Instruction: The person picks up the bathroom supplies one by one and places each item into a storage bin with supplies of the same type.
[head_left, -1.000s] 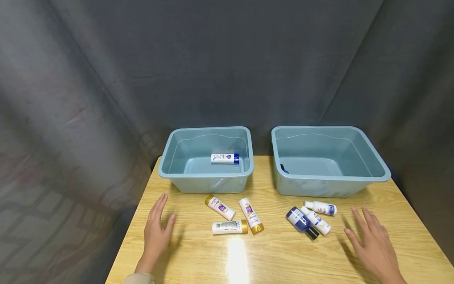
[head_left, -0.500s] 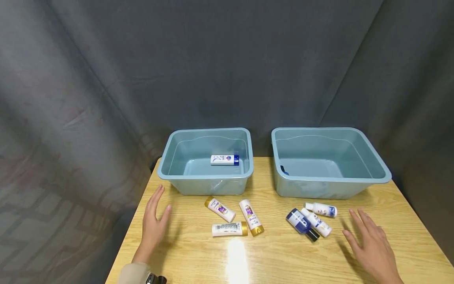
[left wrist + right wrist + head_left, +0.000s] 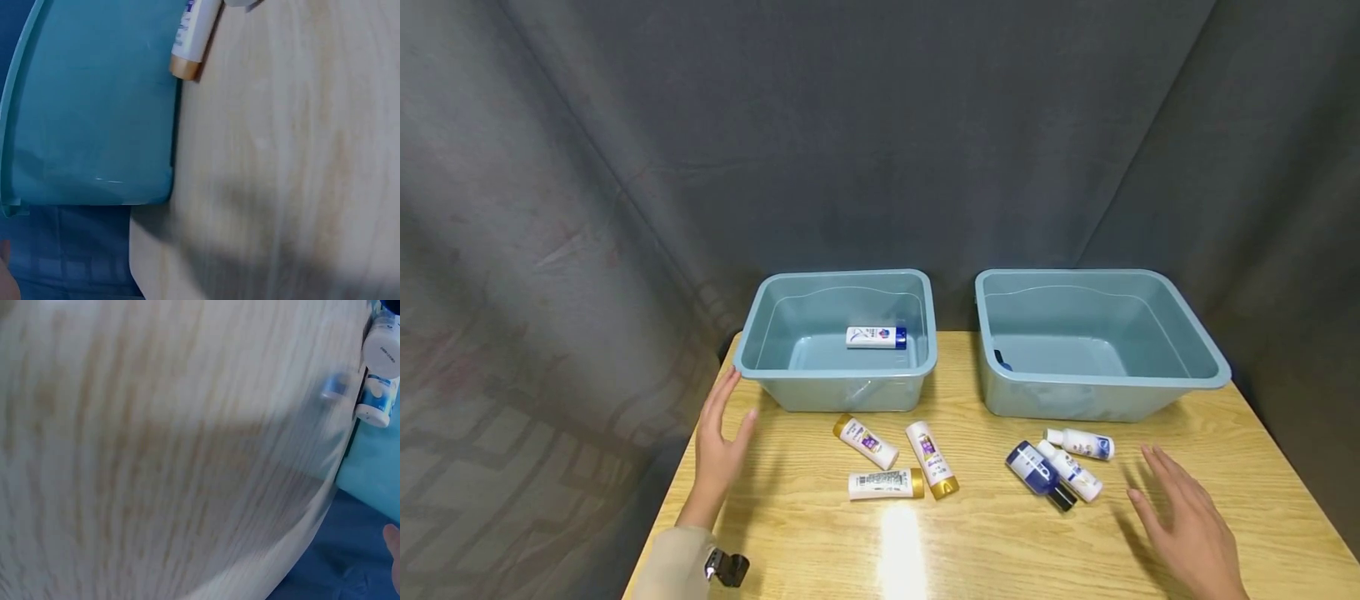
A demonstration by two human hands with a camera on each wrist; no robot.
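Observation:
My left hand [image 3: 718, 454] holds nothing, fingers extended and thumb apart. Its fingertips are right at the front left corner of the left blue bin [image 3: 831, 372]. Three white bottles with gold caps lie in front of that bin: one slanted [image 3: 867, 442], one steeper [image 3: 932, 458], one level [image 3: 886, 484]. My right hand [image 3: 1191, 525], also holding nothing, hovers over the table with fingers extended. Left of it lie a dark blue bottle with a black cap [image 3: 1037, 471], a white bottle [image 3: 1070, 471] against it, and another white bottle [image 3: 1080, 443].
A white bottle with a blue cap [image 3: 876, 337] lies inside the left bin. The right blue bin [image 3: 1105, 380] has a small dark blue and black item [image 3: 1002, 360] at its front left inside corner. Dark grey curtains [image 3: 880, 150] hang behind the wooden table [image 3: 1000, 550].
My left hand has moved forward and slightly left to the left bin's corner, bringing the sleeve and wrist camera into view. The right hand has barely shifted. The bottles stay put.

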